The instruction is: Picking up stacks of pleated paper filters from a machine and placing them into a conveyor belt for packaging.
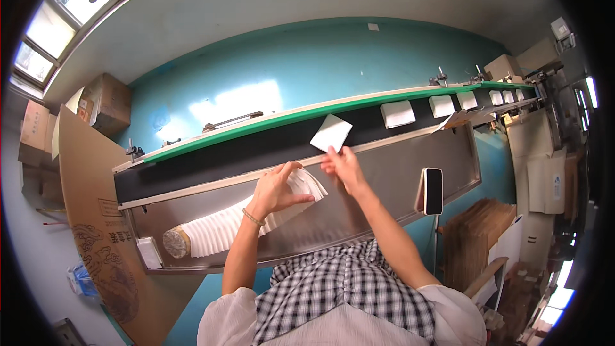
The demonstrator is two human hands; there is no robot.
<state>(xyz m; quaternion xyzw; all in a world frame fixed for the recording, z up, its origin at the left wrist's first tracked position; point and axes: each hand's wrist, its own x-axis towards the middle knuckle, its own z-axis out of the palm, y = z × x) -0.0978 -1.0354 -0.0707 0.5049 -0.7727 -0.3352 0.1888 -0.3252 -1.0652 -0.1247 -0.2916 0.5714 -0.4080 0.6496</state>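
Note:
A long row of thin white folded paper pieces (221,225), possibly napkins, lies slanted on the metal tray (378,182). A round, speckled block (176,243) stands at its left end. My left hand (275,191) curls over the right end of the row, thumb on the near side and fingers on the far side. Between the fingertips of my right hand (344,170) is the near corner of a flat white square piece (332,133), tilted over the black conveyor belt (269,141). Whether that piece touches the belt I cannot tell.
More white squares (398,114) sit on the belt toward the right, beside a green rail (295,111). A phone on a stand (433,191) rises at the tray's near right. Big cardboard (96,230) leans at left; stacked brown cardboard (477,237) stands right.

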